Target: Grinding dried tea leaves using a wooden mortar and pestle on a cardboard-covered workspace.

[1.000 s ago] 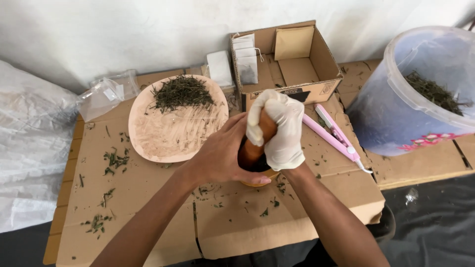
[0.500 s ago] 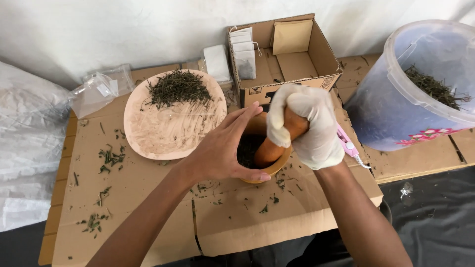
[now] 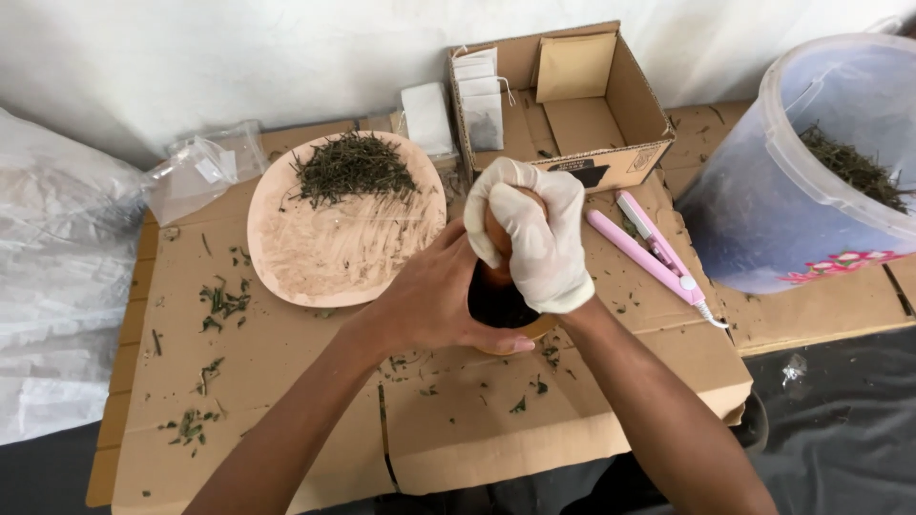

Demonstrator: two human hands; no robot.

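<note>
My left hand [image 3: 441, 294] is bare and wraps around the side of a small wooden mortar [image 3: 506, 315] with dark contents, standing on flattened cardboard. My right hand [image 3: 530, 238], in a white glove, grips the top of a brown wooden pestle [image 3: 498, 238] that stands in the mortar. Most of the pestle and the mortar's rim are hidden by my hands. Just left of them lies a round wooden plate [image 3: 334, 248] with a pile of dried green leaves [image 3: 351, 168] at its far edge.
An open cardboard box [image 3: 582, 105] with small paper bags [image 3: 477, 95] stands behind. A pink flat-iron-like tool [image 3: 649, 246] lies to the right, beside a large translucent bucket [image 3: 811, 181] holding dried leaves. Clear plastic bags [image 3: 205, 167] and sheeting sit at left. Leaf bits litter the cardboard.
The pestle has swung from leaning to the right back to upright under my gloved hand. My left hand has kept its hold on the mortar.
</note>
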